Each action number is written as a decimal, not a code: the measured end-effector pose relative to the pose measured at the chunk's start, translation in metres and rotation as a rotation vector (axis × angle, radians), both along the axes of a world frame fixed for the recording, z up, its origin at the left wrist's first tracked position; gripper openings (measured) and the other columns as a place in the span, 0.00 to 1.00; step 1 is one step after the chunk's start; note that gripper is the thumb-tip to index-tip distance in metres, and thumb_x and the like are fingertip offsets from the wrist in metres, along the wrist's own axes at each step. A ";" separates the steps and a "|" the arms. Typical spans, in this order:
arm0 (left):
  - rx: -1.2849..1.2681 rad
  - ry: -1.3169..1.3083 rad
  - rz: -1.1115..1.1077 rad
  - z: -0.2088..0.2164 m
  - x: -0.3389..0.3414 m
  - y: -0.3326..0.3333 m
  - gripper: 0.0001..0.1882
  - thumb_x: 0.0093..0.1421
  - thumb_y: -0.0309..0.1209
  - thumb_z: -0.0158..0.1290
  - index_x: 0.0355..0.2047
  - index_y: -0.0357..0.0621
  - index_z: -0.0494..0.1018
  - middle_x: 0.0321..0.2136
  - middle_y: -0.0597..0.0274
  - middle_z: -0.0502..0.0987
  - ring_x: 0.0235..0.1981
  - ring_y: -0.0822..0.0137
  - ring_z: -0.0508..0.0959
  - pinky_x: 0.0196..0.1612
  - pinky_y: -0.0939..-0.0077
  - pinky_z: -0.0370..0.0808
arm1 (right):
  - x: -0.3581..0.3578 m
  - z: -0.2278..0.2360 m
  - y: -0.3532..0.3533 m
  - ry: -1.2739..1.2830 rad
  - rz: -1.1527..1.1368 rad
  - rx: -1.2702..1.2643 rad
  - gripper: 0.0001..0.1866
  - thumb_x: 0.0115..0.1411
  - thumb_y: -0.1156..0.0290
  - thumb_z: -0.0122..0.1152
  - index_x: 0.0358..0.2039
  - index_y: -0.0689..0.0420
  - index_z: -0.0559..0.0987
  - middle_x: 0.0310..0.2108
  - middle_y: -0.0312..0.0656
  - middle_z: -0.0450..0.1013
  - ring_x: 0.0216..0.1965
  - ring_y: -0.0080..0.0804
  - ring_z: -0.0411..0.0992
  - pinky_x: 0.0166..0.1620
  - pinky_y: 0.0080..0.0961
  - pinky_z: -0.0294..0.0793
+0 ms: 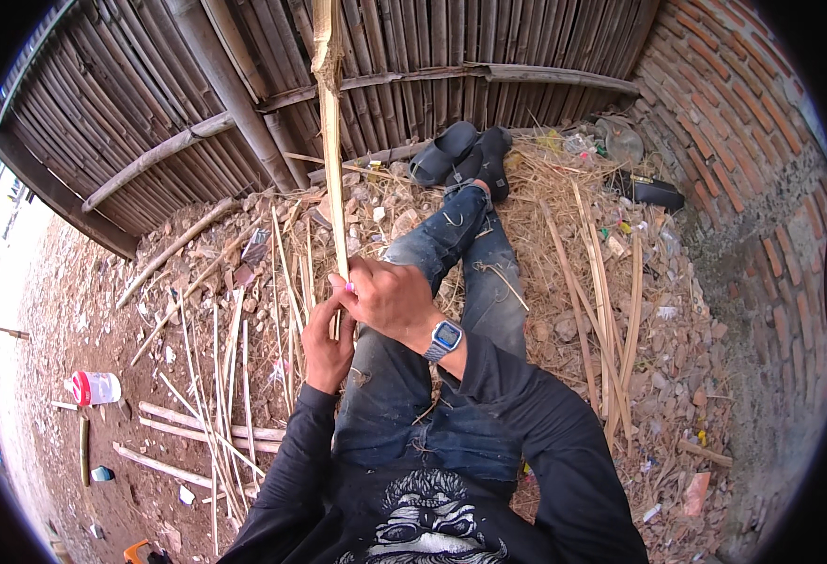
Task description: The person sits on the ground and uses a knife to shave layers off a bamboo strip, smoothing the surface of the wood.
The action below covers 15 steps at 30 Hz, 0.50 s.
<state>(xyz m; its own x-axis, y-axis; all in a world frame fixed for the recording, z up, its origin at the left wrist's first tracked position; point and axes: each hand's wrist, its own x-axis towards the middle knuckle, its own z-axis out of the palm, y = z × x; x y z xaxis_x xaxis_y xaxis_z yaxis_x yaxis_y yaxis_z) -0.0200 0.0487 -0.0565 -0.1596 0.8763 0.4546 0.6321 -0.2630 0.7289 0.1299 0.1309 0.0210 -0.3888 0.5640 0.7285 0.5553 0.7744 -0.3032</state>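
A long, pale split bamboo strip (pixel 333 179) stands up from between my hands, rising past the top of the view, with a rough brown node near its upper part. My left hand (pixel 327 350) is closed around its lower end, over my left thigh. Just above and to the right, my right hand (pixel 393 299) grips the strip with bent fingers. A small pink thing (pixel 349 287) shows at those fingers; its kind is hidden. A digital watch (pixel 444 340) circles my right wrist.
Several thin bamboo strips (pixel 247 376) lie on the left ground, more strips (pixel 606 310) on the right. A white tub with red lid (pixel 95 387) stands far left. Dark slippers (pixel 446 153) sit by my feet, before a bamboo wall (pixel 394 122). A brick wall (pixel 714 103) bounds the right.
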 end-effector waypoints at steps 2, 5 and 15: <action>0.082 -0.042 0.004 0.002 0.001 0.007 0.19 0.63 0.21 0.59 0.55 0.38 0.76 0.41 0.47 0.82 0.41 0.50 0.84 0.46 0.61 0.79 | -0.003 0.001 0.001 -0.023 0.021 -0.003 0.14 0.65 0.59 0.67 0.35 0.59 0.81 0.23 0.41 0.79 0.21 0.38 0.79 0.23 0.31 0.77; 0.030 -0.048 0.029 -0.001 -0.001 0.010 0.17 0.64 0.21 0.58 0.53 0.38 0.76 0.40 0.47 0.81 0.41 0.49 0.84 0.45 0.62 0.79 | -0.006 0.006 -0.001 -0.020 0.029 0.061 0.14 0.66 0.59 0.66 0.36 0.59 0.81 0.24 0.40 0.79 0.22 0.37 0.80 0.23 0.31 0.77; 0.419 -0.119 0.438 0.082 -0.061 0.090 0.08 0.67 0.28 0.62 0.42 0.40 0.75 0.32 0.60 0.81 0.32 0.68 0.80 0.39 0.70 0.79 | -0.008 0.069 0.018 0.247 0.077 -0.381 0.18 0.62 0.56 0.71 0.35 0.58 0.78 0.21 0.51 0.77 0.27 0.52 0.81 0.28 0.43 0.77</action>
<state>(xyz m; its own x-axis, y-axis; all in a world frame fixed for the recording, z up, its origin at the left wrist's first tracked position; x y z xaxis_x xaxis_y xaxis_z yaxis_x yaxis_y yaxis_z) -0.0809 0.1386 0.0251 -0.5348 0.4686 0.7031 0.6670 -0.2766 0.6918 0.1217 0.1489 0.0896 -0.2806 0.7861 0.5507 0.3758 0.6180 -0.6906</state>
